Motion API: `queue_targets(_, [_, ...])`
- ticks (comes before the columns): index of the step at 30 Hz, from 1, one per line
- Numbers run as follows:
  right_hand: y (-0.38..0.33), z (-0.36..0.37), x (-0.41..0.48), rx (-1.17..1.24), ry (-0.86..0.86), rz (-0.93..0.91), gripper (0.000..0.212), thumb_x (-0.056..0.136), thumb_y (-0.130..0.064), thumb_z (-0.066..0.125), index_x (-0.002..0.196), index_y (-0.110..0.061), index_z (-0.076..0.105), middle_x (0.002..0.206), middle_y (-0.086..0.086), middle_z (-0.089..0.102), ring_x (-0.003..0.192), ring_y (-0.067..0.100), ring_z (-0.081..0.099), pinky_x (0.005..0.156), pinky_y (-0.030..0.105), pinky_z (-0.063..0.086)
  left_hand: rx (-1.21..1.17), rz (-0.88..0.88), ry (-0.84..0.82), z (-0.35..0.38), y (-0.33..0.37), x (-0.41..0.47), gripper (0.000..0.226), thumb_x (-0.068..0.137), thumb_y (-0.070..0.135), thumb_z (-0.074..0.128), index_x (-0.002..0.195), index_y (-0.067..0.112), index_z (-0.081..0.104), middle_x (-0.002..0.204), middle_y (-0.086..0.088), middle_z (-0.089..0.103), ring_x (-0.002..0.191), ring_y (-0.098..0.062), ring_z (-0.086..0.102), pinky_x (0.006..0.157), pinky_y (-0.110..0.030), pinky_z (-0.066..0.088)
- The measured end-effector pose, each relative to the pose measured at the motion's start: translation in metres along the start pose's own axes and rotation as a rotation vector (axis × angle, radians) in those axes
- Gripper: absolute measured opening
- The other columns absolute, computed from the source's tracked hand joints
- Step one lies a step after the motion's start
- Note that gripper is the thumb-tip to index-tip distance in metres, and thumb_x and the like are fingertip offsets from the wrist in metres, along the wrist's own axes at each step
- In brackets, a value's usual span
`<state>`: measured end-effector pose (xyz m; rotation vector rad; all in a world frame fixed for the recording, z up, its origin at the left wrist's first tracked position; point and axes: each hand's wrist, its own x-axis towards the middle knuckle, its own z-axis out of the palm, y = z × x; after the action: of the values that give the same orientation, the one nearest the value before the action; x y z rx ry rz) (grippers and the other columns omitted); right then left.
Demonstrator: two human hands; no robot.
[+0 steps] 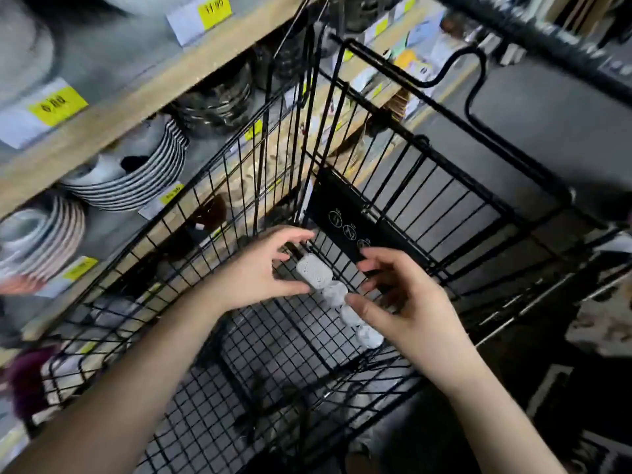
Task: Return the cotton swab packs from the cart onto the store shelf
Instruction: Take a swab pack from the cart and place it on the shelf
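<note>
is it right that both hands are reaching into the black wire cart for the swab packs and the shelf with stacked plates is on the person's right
Not quite. In the head view the shelf with stacked plates is on the person's left. The rest holds: the left hand and right hand reach into the black wire cart at the swab packs.

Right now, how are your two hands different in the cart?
The left hand has its thumb and fingers curled around the top cotton swab pack; the right hand is spread, its thumb near the lower packs. The left hand sits higher in the view, the right lower. Both reach inside the black wire cart.
</note>
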<state>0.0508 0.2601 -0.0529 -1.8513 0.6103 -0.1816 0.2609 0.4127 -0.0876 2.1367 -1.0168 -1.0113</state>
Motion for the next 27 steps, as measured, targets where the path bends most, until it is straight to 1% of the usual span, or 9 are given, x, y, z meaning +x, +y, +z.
queue_targets(4, [0.028,0.010,0.015,-0.094,-0.023,0.011,0.056,0.081,-0.030,0.084,0.129,-0.040,0.057,0.121,-0.018,0.064,0.108,0.005,0.065,0.092,0.024,0.055,0.241,0.050,-0.039,0.033,-0.065,0.069,0.090,0.071,0.026,0.088,0.147,0.031,0.041,0.148,0.013,0.038,0.133,0.000,0.036,0.119,-0.025,0.027])
queue_targets(8, [0.043,0.018,0.025,-0.138,-0.055,0.030,0.057,0.079,-0.034,0.082,0.129,-0.042,0.056,0.121,-0.020,0.063,0.110,0.001,0.063,0.089,0.009,0.048,0.331,0.083,-0.115,0.066,-0.126,0.124,0.087,0.066,0.016,0.091,0.142,0.016,0.050,0.141,-0.004,0.050,0.131,-0.018,0.046,0.118,-0.036,0.033])
queue_targets(10, [0.042,0.019,0.027,-0.170,-0.073,0.036,0.057,0.079,-0.036,0.081,0.129,-0.044,0.055,0.120,-0.021,0.062,0.109,0.001,0.063,0.087,0.008,0.047,0.378,0.086,-0.154,0.079,-0.150,0.138,0.074,0.070,0.015,0.088,0.137,0.020,0.056,0.137,-0.004,0.054,0.131,-0.025,0.050,0.115,-0.042,0.038])
queue_targets(12, [0.039,0.017,0.029,-0.182,-0.070,0.038,0.057,0.077,-0.037,0.081,0.128,-0.045,0.056,0.119,-0.021,0.062,0.109,0.002,0.063,0.086,0.010,0.048,0.462,0.145,-0.181,0.088,-0.168,0.150,0.054,0.082,0.023,0.079,0.130,0.040,0.060,0.136,0.005,0.053,0.136,-0.028,0.047,0.115,-0.047,0.037])
queue_targets(17, [0.041,0.017,0.035,-0.129,-0.056,0.094,0.056,0.073,-0.037,0.082,0.123,-0.048,0.058,0.116,-0.021,0.066,0.109,0.001,0.065,0.087,0.010,0.048,0.379,-0.025,-0.190,0.089,-0.176,0.169,0.092,0.067,0.012,0.086,0.143,0.036,0.040,0.148,0.010,0.037,0.136,-0.012,0.038,0.115,-0.037,0.034])
queue_targets(20, [0.043,0.020,0.037,-0.146,-0.061,0.110,0.057,0.073,-0.036,0.083,0.123,-0.048,0.059,0.118,-0.022,0.066,0.106,-0.002,0.065,0.086,0.006,0.046,0.322,-0.033,-0.175,0.096,-0.177,0.175,0.081,0.069,0.007,0.085,0.138,0.029,0.048,0.135,0.008,0.046,0.126,-0.010,0.043,0.098,-0.025,0.034])
queue_targets(22, [0.044,0.021,0.039,-0.154,-0.071,0.120,0.056,0.074,-0.035,0.083,0.122,-0.049,0.059,0.118,-0.022,0.066,0.106,-0.003,0.065,0.086,0.005,0.046,0.277,-0.036,-0.161,0.099,-0.181,0.175,0.071,0.066,0.010,0.087,0.125,0.031,0.054,0.120,0.013,0.052,0.115,-0.008,0.050,0.085,-0.026,0.038])
queue_targets(25, [0.041,0.022,0.040,-0.151,-0.078,0.122,0.054,0.076,-0.036,0.083,0.121,-0.051,0.057,0.119,-0.023,0.064,0.107,-0.003,0.064,0.087,0.007,0.046,0.167,-0.055,-0.121,0.093,-0.186,0.162,0.062,0.062,0.013,0.089,0.107,0.039,0.055,0.107,0.020,0.058,0.101,-0.001,0.058,0.081,-0.026,0.048])
queue_targets(27, [0.042,0.022,0.042,-0.143,-0.083,0.118,0.052,0.077,-0.037,0.082,0.120,-0.051,0.057,0.120,-0.022,0.064,0.106,0.000,0.064,0.086,0.010,0.049,0.098,-0.090,-0.080,0.088,-0.184,0.150,0.064,0.062,0.010,0.091,0.105,0.038,0.054,0.103,0.022,0.058,0.095,0.011,0.057,0.074,-0.014,0.043])
